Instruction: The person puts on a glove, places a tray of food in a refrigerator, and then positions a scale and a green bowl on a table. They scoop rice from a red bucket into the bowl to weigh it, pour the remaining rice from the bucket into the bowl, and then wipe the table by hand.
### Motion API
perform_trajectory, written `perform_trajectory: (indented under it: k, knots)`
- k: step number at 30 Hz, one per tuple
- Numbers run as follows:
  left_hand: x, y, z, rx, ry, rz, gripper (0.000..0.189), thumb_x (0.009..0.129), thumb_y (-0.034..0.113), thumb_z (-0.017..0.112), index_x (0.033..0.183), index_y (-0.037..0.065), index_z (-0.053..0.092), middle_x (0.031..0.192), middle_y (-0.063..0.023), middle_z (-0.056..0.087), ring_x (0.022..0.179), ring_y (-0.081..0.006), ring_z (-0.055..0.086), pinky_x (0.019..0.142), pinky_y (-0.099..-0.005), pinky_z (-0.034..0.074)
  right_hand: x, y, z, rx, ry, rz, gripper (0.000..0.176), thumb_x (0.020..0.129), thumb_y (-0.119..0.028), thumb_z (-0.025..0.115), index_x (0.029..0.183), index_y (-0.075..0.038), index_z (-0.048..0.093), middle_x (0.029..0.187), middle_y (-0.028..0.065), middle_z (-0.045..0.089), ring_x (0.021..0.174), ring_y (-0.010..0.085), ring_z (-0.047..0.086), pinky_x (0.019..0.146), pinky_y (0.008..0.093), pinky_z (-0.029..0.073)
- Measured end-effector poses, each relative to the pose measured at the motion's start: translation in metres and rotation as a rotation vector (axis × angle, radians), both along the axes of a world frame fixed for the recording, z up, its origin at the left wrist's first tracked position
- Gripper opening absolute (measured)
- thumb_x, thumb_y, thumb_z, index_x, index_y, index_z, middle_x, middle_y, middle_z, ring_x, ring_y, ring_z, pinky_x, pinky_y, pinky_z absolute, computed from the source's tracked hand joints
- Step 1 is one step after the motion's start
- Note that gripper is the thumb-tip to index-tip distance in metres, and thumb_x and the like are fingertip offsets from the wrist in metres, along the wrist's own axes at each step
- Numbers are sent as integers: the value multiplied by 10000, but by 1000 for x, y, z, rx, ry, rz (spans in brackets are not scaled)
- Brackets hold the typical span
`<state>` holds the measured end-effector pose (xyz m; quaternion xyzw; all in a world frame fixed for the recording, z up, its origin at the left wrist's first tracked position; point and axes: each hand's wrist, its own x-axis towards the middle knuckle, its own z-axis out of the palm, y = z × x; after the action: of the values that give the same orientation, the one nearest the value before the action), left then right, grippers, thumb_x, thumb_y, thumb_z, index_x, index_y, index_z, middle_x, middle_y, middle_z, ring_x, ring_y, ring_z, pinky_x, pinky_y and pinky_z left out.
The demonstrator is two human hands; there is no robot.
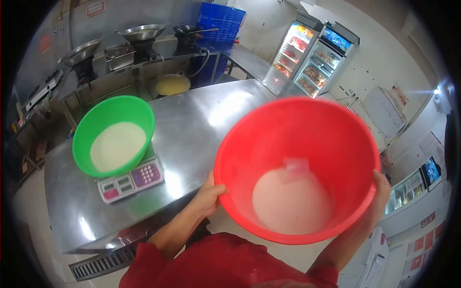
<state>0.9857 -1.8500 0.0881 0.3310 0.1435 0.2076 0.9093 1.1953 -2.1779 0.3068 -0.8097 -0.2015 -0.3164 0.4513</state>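
A large red basin (307, 120) is held up in front of my body, just off the steel table's right front side. Inside lies a pile of pale powder or grain (288, 201), with a small pinkish, blurred object (297, 166) at its back edge. My left hand (209, 194) grips the basin's left rim. On the right rim my right hand (382, 192) is closed, its fingers partly hidden. A green basin (144, 113) holding whitish powder or grain (118, 146) rests on a digital scale (132, 181).
The steel table (192, 125) spans the left and middle. Behind it are woks (144, 32) on stoves, a pot of yellow contents (173, 85), and blue crates (221, 21). Lit display fridges (319, 69) stand at the back right. A floor grate (103, 263) lies below the table's front edge.
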Motion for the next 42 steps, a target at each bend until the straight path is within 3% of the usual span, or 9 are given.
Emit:
perform_trajectory:
  k: [2, 6, 11, 14, 16, 30, 33, 38, 42]
  knots:
    - [30, 44, 29, 102, -72, 49, 703, 792, -73, 547, 1445, 54, 323, 1319, -124, 529, 1164, -241, 586, 968, -387, 519, 33, 10, 25, 249, 194, 235, 333, 954, -276, 609, 1095, 19, 679, 1008, 86, 717, 929, 164, 672, 870, 312, 524]
    - [75, 107, 54, 215, -236, 117, 711, 779, -89, 541, 1438, 55, 317, 1323, -118, 517, 1184, -221, 568, 992, -381, 502, 65, 64, 57, 255, 271, 407, 340, 950, -274, 630, 1104, 26, 677, 1005, 76, 711, 866, 137, 667, 798, 269, 516]
    - [129, 159, 13, 556, -194, 427, 791, 735, -97, 535, 1466, 54, 272, 1323, -120, 493, 1233, -212, 516, 1041, -358, 448, 191, 138, -57, 115, 378, 90, 255, 893, -186, 722, 1029, 30, 711, 910, 60, 707, 829, 102, 611, 736, 272, 485]
    - [134, 190, -1, 658, -82, 565, 804, 736, -87, 534, 1478, 50, 257, 1345, -126, 477, 1260, -227, 492, 1073, -364, 422, 243, 207, -139, 214, 328, 235, 235, 919, -210, 714, 977, 18, 709, 884, 31, 697, 817, 89, 597, 735, 275, 482]
    - [136, 207, 7, 691, -8, 627, 805, 738, -83, 531, 1482, 47, 252, 1357, -128, 468, 1270, -232, 482, 1088, -368, 408, 265, 248, -119, 266, 315, 336, 233, 935, -212, 696, 975, 17, 705, 888, 34, 697, 824, 90, 596, 750, 277, 483]
    - [180, 128, -4, 570, 285, 1007, 833, 698, -72, 524, 1457, 50, 206, 1370, -137, 398, 1285, -230, 434, 1096, -374, 371, 372, 347, -167, 387, 487, 718, 263, 1021, -224, 597, 1044, 24, 685, 968, 56, 708, 869, 108, 612, 796, 291, 490]
    - [189, 123, -4, 599, 369, 1016, 797, 734, -69, 558, 1445, 55, 220, 1346, -128, 419, 1277, -233, 448, 1095, -382, 375, 398, 354, -180, 217, 443, 668, 248, 1022, -218, 595, 1042, 12, 686, 963, 56, 713, 872, 112, 619, 795, 298, 493]
    - [192, 158, 6, 815, 610, 1262, 567, 864, 63, 706, 1359, -6, 437, 1261, -164, 579, 1139, -242, 579, 1038, -381, 436, 392, 370, -200, 194, 404, 620, 279, 1017, -256, 605, 999, 14, 672, 922, 79, 714, 812, 122, 597, 749, 317, 486]
    - [163, 173, 36, 850, 948, 1034, 465, 896, 98, 696, 1309, -28, 523, 1217, -189, 649, 1062, -250, 636, 973, -361, 482, 392, 381, -210, 167, 399, 597, 327, 1007, -318, 611, 1009, 5, 664, 869, 115, 692, 758, 179, 596, 729, 358, 482]
